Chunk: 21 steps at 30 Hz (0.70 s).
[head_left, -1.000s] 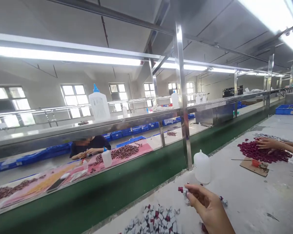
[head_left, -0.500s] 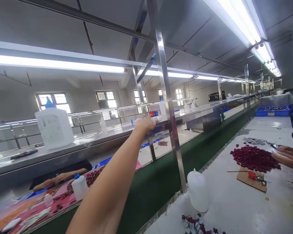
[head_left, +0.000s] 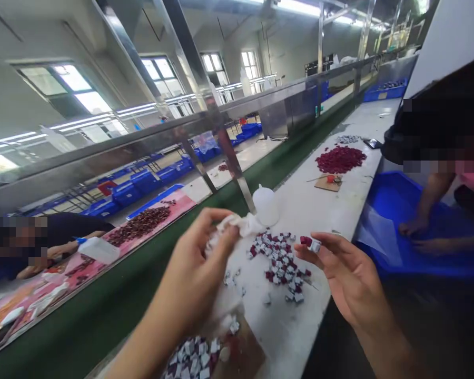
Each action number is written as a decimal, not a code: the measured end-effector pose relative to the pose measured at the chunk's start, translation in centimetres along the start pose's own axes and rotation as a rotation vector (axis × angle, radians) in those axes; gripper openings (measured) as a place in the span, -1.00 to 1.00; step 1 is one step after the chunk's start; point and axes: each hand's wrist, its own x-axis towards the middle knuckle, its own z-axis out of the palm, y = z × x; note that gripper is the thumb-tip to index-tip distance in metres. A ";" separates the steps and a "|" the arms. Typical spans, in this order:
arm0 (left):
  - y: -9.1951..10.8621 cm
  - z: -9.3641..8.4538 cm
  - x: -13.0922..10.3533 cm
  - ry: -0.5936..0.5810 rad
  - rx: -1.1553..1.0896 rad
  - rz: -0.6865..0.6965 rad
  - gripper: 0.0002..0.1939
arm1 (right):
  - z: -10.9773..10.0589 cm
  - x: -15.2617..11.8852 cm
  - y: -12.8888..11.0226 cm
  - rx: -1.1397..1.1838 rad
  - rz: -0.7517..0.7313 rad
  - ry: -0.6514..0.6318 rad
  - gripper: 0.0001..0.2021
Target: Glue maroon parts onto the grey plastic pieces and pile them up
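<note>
My left hand (head_left: 201, 258) is closed round a crumpled white cloth (head_left: 245, 223), whose loose end sticks out toward a white squeeze bottle (head_left: 266, 206). Between the fingertips of my right hand (head_left: 345, 273) is a small dark-red and pale-grey block (head_left: 310, 242). Below and between the hands, a pile of similar small blocks (head_left: 282, 260) is spread over the white table (head_left: 276, 326). Another heap of them (head_left: 193, 360) lies nearer me, beside a brown board (head_left: 247, 345) partly hidden by my left wrist.
Further along the table are a dark-red heap (head_left: 342, 159), a cardboard piece (head_left: 327, 183) and a phone (head_left: 373, 143). A co-worker's hands (head_left: 418, 237) are at a blue bin (head_left: 391, 195) on the right. A green belt (head_left: 154, 287) and metal post (head_left: 233, 163) run along the left.
My left arm has come back from the raised shelf to above the table, now with the white cloth in hand. My right hand has entered view holding a block. The view has turned downward.
</note>
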 end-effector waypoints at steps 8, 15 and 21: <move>-2.2 6.8 -10.7 -0.088 -0.218 -0.267 -0.58 | -1.4 -5.0 -1.6 0.092 0.189 -0.181 -0.77; -2.5 7.3 -11.6 -0.084 -0.145 -0.127 -0.72 | -2.4 -6.8 -1.3 0.055 0.256 -0.239 -0.78; -1.6 6.6 -11.9 -0.143 -0.061 -0.114 -0.83 | -2.6 -7.8 -1.3 -0.052 0.234 -0.275 -0.81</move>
